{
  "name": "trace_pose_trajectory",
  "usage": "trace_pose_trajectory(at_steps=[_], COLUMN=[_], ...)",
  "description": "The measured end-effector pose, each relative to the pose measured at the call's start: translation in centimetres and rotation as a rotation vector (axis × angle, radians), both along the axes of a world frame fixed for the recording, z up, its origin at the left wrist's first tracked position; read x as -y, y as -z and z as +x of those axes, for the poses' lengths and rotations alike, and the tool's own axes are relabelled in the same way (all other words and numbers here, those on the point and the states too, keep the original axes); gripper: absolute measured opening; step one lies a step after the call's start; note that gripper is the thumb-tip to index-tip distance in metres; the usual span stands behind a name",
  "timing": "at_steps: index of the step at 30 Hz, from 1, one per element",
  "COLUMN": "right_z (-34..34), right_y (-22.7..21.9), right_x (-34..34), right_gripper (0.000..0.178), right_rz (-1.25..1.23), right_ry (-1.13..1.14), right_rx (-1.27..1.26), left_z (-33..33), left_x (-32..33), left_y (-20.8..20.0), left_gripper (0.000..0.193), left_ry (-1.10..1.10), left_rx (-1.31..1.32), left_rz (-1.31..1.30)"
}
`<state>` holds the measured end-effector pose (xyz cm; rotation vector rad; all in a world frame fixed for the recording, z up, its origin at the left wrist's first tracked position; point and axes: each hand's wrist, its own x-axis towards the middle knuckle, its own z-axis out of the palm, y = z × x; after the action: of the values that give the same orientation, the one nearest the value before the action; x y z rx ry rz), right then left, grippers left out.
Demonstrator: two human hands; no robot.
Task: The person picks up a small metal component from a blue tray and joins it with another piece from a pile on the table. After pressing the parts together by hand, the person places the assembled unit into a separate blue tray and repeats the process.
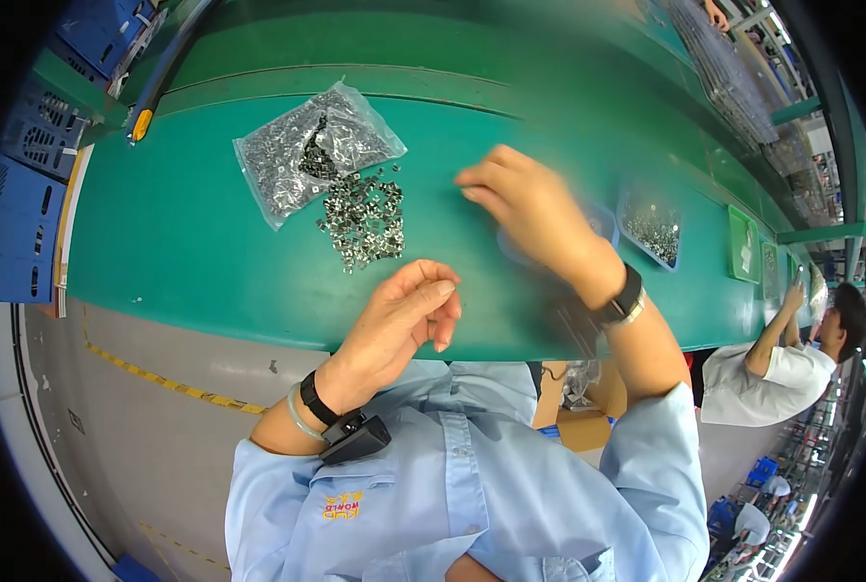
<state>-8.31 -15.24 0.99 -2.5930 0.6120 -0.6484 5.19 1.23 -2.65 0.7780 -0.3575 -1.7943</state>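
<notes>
My left hand (pixel 404 315) hovers near the front edge of the green table (pixel 191 252), its fingers curled and the thumb pressed toward them. Whatever it may hold is hidden. Farther right and higher, my right hand (pixel 525 202) has thumb and forefinger drawn together; anything between the tips is too small to make out. Just beyond my left hand lies a loose pile of small metal clips (pixel 363 221), silver and dark. The pile spreads from a clear plastic bag (pixel 283 160) full of similar small metal parts. Neither hand touches the pile or the bag.
A blue tray (pixel 677 254) with small metal parts stands right of my right wrist; a blurred round blue dish (pixel 603 221) sits partly behind that wrist. Green bins (pixel 743 242) are farther right, near a seated co-worker (pixel 768 378). Blue crates (pixel 21 228) stand at the left.
</notes>
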Motion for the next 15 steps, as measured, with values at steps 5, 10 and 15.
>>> trace_pose_trajectory(at_steps=[5,10,15], right_z=[6.5,7.4,4.3], right_y=[2.7,3.2,-0.6], right_x=[1.8,1.9,-0.8], right_gripper=[0.015,0.015,0.013], right_rz=[-0.008,0.025,0.461], right_ry=[-0.071,-0.023,-0.035], right_rx=[-0.100,-0.180,0.010], left_z=[1.1,2.1,2.5], left_x=[-0.6,-0.8,-0.3], left_y=[-0.1,-0.2,-1.1], left_gripper=[0.014,0.015,0.019], left_ry=[-0.047,-0.090,-0.170], left_rx=[-0.055,-0.077,-0.067], left_rz=[0.007,0.002,-0.025])
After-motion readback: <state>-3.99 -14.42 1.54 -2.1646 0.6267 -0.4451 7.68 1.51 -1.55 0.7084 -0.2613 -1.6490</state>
